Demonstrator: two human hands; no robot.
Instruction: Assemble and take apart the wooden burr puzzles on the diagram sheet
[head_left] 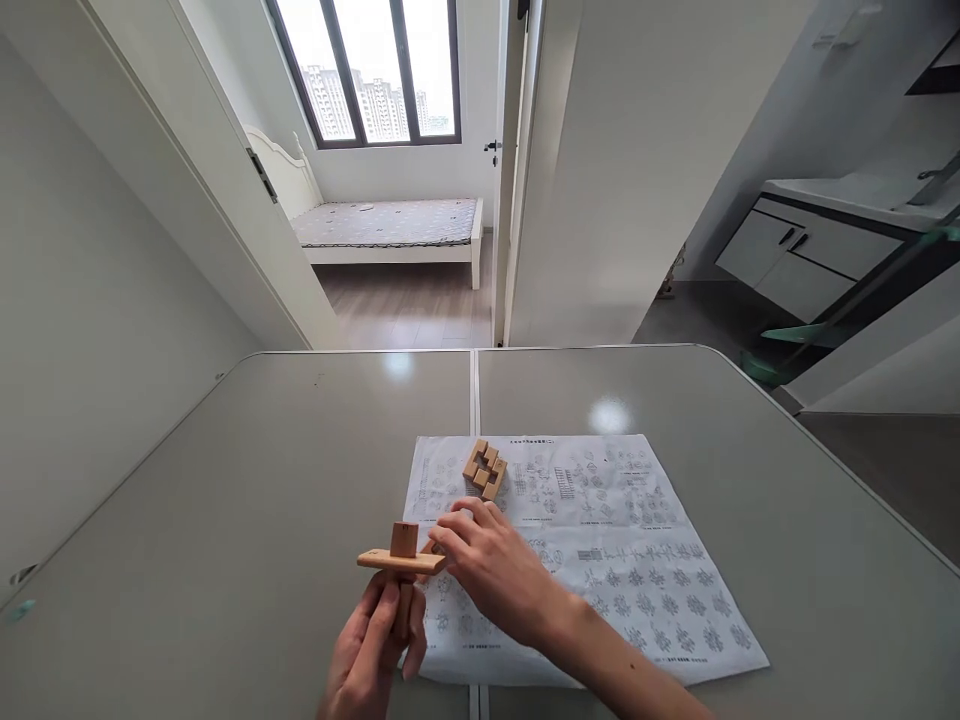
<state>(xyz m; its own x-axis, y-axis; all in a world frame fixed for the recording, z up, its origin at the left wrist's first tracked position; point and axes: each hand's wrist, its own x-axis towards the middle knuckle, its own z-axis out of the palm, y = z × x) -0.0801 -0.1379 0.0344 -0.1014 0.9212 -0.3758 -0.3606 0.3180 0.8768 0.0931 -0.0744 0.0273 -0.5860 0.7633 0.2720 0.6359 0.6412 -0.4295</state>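
Note:
My left hand (375, 650) grips an upright wooden puzzle piece (403, 545) from below, above the table. A flat wooden bar (394, 561) lies crosswise through that piece. My right hand (491, 570) pinches the bar's right end with its fingertips. Just beyond my right hand, a cluster of interlocked wooden pieces (485, 469) rests on a printed instruction sheet (607, 540).
The grey table (225, 520) has a seam down its middle and rounded far corners. Past its far edge an open doorway shows a bed (390, 225) under a window. A cabinet and counter (810, 240) stand at the right.

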